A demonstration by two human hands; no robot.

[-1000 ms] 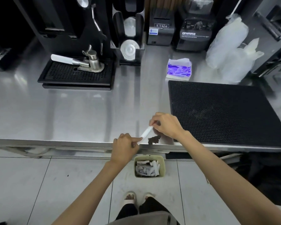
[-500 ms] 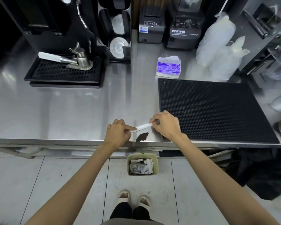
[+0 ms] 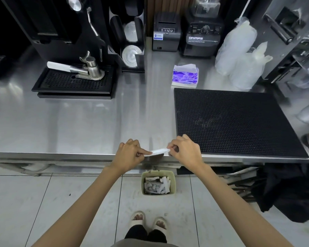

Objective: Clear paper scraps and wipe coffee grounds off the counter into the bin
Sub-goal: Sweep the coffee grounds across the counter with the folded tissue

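Head cam: both hands pinch one folded white tissue strip (image 3: 157,151) at the front edge of the steel tabletop (image 3: 78,125); left hand (image 3: 128,154) grips its left end, right hand (image 3: 185,150) its right end, strip stretched btwn them like a scraper. Dark smear just under the strip at the lip looks like the coffee grounds (image 3: 156,157), prob mid-sweep off the edge. Bin (image 3: 158,183) sits on the floor right below, already w/ paper scraps inside. Next move, I'd judge: drag strip past the lip so grounds drop in, then let the tissue go after them. Black rubber mat (image 3: 235,122) lies just beside right hand, tissue pack (image 3: 185,75) further back; nothing blocks the drop
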